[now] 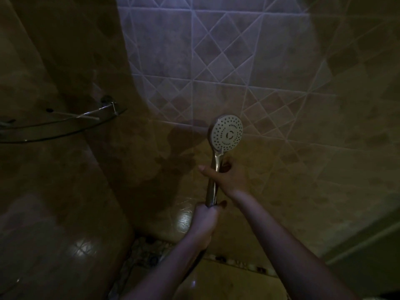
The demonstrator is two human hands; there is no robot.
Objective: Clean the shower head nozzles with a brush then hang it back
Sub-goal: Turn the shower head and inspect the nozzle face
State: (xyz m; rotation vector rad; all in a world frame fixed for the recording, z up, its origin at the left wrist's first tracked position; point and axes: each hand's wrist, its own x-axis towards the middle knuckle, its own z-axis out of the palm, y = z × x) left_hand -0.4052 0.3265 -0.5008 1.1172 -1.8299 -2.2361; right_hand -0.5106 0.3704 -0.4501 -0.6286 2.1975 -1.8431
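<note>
Shower head [226, 132] up in mid-air, just in front of the tiled wall [281, 61], round nozzle face turned toward the camera. Gripped low by the left hand [205, 219], fingers curled tight round the very bottom end of the handle [210, 191]. Gripped higher by the right hand [225, 176], fingers wrapped round the neck just below the disc, thumb sticking out to the left. Shiny chrome on that long slim handle, a pale matte faceplate above it, dotted with rings of small dark nozzles round a central hub. Probably light and rigid, easy enough to steady one-handed. Slick though, more so if wet, with a likely tug from a hose below, hardly made out in the gloom. Best held on the handle, well clear of the face, leaving the nozzles free for bristles. No brush in sight yet. Off to the left, a curved glass corner shelf [54, 128] with a thin metal rail. Glossy stone-look tiles all round, diagonal grout lines higher up, a pebble strip [147, 250] at the foot of the wall. Dim light throughout.
</note>
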